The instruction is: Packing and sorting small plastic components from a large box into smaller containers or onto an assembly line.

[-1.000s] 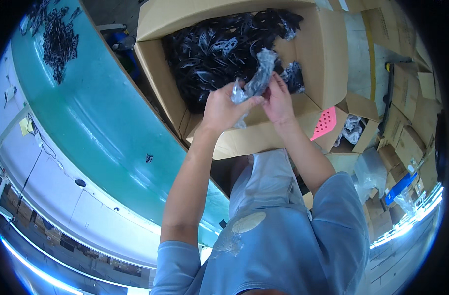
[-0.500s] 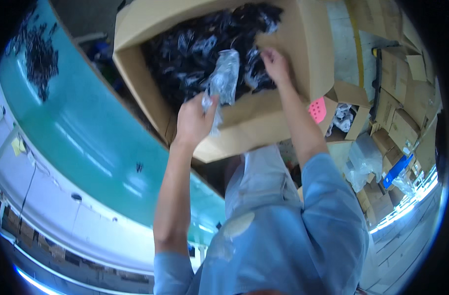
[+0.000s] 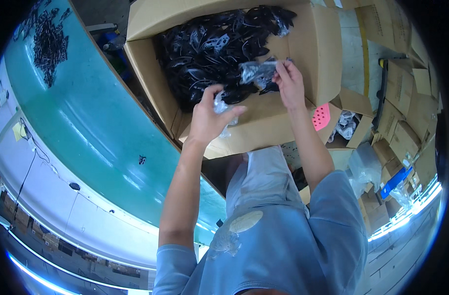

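Observation:
A large cardboard box [image 3: 256,114] stands in front of me, heaped with black curved plastic parts [image 3: 195,64]. Over its right half, my right hand [image 3: 290,84] pinches one end of a clear plastic bag [image 3: 256,72]. That bag is blurred and looks dark inside; whether a part is in it I cannot tell. My left hand [image 3: 210,117] is above the box's near edge, thumb and forefinger apart. Crumpled clear plastic film [image 3: 222,109] is caught in its palm and hangs below the thumb.
On the left runs a long green-topped table [image 3: 96,132] with a pile of small black pieces [image 3: 50,49] and a few loose ones [image 3: 142,160]. To the right are a pink perforated piece [image 3: 321,117], a smaller carton with wrapped items [image 3: 346,125], and stacked cardboard boxes [image 3: 399,93].
The clear bag that stood up from my left hand is gone from there. My right hand has risen from the parts and now holds a bag; my left thumb and forefinger have spread.

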Demonstrator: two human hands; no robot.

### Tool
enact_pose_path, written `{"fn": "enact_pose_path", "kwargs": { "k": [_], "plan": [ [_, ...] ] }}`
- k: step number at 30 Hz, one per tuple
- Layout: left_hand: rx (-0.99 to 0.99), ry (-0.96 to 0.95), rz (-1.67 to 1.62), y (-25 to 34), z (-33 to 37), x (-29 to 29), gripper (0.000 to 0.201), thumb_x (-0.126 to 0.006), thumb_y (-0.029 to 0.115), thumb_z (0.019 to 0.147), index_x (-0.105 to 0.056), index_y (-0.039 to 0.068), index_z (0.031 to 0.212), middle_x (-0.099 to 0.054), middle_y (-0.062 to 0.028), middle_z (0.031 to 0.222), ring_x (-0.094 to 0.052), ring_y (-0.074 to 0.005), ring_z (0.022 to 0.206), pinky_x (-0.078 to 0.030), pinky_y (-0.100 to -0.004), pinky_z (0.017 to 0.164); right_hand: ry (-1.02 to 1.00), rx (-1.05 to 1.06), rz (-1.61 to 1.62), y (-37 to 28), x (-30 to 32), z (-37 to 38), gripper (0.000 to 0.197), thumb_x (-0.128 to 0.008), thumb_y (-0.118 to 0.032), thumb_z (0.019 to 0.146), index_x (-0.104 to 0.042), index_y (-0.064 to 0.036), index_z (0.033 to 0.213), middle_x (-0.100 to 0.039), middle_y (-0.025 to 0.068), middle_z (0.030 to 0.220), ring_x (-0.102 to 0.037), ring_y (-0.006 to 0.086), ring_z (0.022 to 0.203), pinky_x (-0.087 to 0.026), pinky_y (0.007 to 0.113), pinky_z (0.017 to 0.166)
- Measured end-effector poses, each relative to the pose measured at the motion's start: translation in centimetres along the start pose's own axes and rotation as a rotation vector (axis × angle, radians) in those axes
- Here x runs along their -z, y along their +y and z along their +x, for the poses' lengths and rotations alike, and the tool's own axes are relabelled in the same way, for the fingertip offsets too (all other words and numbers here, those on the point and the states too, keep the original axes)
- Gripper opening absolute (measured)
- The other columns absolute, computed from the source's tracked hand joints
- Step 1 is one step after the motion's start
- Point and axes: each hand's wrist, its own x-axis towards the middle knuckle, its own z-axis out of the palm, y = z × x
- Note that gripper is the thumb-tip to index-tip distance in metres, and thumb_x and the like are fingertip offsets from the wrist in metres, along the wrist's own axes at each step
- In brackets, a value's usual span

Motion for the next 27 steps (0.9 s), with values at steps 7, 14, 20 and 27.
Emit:
{"fn": "enact_pose_path", "kwargs": {
  "k": [7, 14, 20, 27],
  "plan": [
    [0.273, -0.144, -0.190, -0.7, 2.2, -1.5, 0.034, -0.067, 0.032, 0.090, -0.069, -0.001, 0.097, -0.065, -0.0096, 0.071, -0.053, -0.0112, 0.066, -0.047, -0.0303, 0.064, -0.096, -0.087, 0.101, -0.4, -2.2, -4.6, 0.011, -0.063, -0.015, 0.095, -0.063, -0.0062, 0.102, -0.061, -0.0018, 0.086, -0.057, 0.0065, 0.074, -0.050, 0.022, 0.068],
    [0.094, 0.080, -0.220, -0.2, 1.3, -0.7, 0.012, -0.070, 0.012, 0.088, -0.065, 0.002, 0.085, -0.059, 0.0002, 0.067, -0.047, -0.0049, 0.063, -0.042, -0.0233, 0.057, -0.242, -0.172, 0.050, -0.9, -2.3, -3.0, 0.007, -0.064, -0.012, 0.093, -0.063, -0.0081, 0.098, -0.062, -0.0013, 0.087, -0.059, 0.0067, 0.078, -0.052, 0.022, 0.073],
    [0.081, 0.208, -0.354, -1.0, 1.3, -0.4, 0.013, -0.070, 0.012, 0.089, -0.062, 0.003, 0.090, -0.057, 0.0048, 0.076, -0.047, -0.0027, 0.069, -0.040, -0.0210, 0.059, -0.096, 0.110, 0.010, -3.9, -3.6, -2.3, 0.009, -0.067, -0.007, 0.089, -0.064, -0.0063, 0.097, -0.065, 0.0011, 0.084, -0.061, 0.0083, 0.076, -0.051, 0.023, 0.067],
    [0.026, -0.025, -0.039, -1.1, -0.5, -0.1, 0.039, -0.081, 0.020, 0.075, -0.065, 0.006, 0.108, -0.065, -0.0086, 0.079, -0.064, -0.0216, 0.069, -0.051, -0.0320, 0.068, -0.348, 0.385, -0.779, -5.6, -6.0, -3.9, 0.012, -0.073, -0.010, 0.080, -0.069, -0.0049, 0.090, -0.066, 0.0077, 0.081, -0.062, 0.0193, 0.070, -0.049, 0.032, 0.062]
  ]
}}
